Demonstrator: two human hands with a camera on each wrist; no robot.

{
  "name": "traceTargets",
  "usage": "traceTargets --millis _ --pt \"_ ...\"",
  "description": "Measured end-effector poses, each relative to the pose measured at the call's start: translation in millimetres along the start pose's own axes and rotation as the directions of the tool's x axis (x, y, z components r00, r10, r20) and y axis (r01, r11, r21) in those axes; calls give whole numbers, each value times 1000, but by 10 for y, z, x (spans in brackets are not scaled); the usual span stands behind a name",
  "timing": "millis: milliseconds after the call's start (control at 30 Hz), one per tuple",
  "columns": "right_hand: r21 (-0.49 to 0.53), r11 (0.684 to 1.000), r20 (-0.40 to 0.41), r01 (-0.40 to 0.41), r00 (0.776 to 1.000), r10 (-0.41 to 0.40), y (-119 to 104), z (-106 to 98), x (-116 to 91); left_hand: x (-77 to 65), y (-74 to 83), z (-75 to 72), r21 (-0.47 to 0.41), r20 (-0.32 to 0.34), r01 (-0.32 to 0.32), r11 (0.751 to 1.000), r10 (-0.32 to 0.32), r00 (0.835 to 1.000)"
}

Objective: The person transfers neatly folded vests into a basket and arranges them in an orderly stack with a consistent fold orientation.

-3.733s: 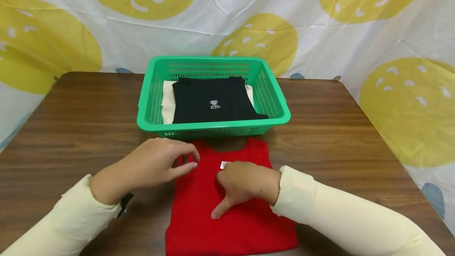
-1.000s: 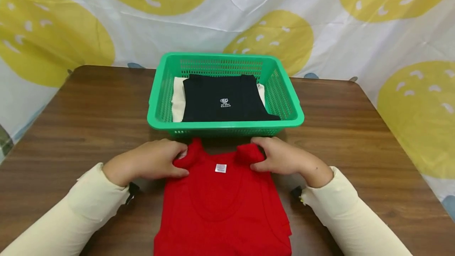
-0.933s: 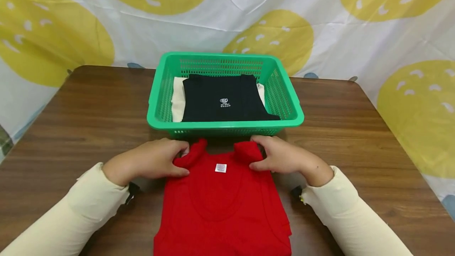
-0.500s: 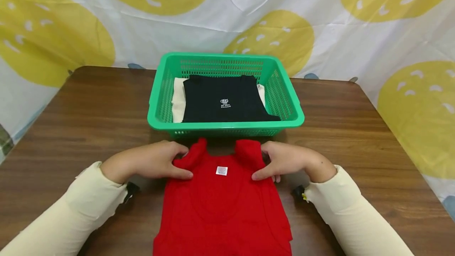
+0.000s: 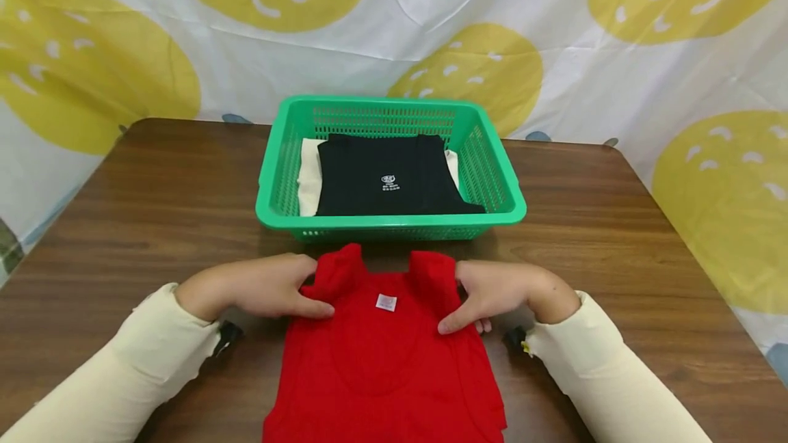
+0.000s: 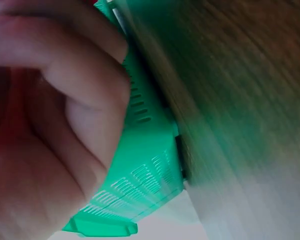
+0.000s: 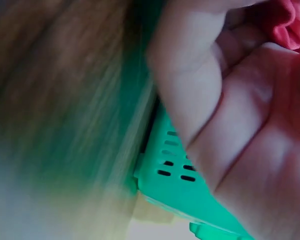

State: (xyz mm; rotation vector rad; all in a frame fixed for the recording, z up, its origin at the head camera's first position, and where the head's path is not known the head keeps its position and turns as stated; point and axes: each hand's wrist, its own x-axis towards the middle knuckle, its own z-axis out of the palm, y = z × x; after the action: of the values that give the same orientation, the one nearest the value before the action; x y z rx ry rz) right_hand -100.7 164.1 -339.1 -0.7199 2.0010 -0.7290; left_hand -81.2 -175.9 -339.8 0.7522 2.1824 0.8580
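A red tank top (image 5: 382, 374) with a small white label (image 5: 386, 302) lies on the table, its lower end cut off by the head view's bottom edge. My left hand (image 5: 267, 286) pinches its left shoulder, thumb on top and fingers underneath. At the other shoulder, my right hand (image 5: 501, 289) grips the cloth the same way; some fingertips show below. Both shoulder parts are raised and bunched. In the left wrist view the curled left fingers (image 6: 90, 75) hide most of the cloth. A bit of red fabric (image 7: 290, 25) shows inside the right hand in the right wrist view.
Just beyond the tank top stands a green plastic basket (image 5: 394, 222). It contains a black garment (image 5: 369, 163) with white print, over cream cloth (image 5: 310, 183). A patterned white and yellow curtain (image 5: 345, 53) hangs behind the brown wooden table (image 5: 154, 224).
The right hand has left the tank top's middle and the left hand its hovering spot; both now hold the shoulders. Lately the right hand has shifted its grip, and the shoulders stand higher.
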Motion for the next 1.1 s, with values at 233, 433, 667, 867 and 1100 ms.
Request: traceTargets --millis 233,433,667,867,1100 --pt "-94 994 -70 -55 996 48 -55 68 2 5 -3 24 99 -1 60 993 -61 998" --pt "-125 988 -112 -90 991 76 -90 112 7 -2 16 63 210 -66 143 967 -132 989" --pt "-46 999 -88 15 996 -19 -82 62 -44 -26 45 42 76 9 -3 997 2 1000" --pt "-10 991 -56 130 990 -130 -138 6 -154 -68 85 7 -73 78 -80 994 86 993" --pt "9 967 -54 256 965 -255 -230 -15 -312 -186 169 -45 -169 80 -101 980 116 990"
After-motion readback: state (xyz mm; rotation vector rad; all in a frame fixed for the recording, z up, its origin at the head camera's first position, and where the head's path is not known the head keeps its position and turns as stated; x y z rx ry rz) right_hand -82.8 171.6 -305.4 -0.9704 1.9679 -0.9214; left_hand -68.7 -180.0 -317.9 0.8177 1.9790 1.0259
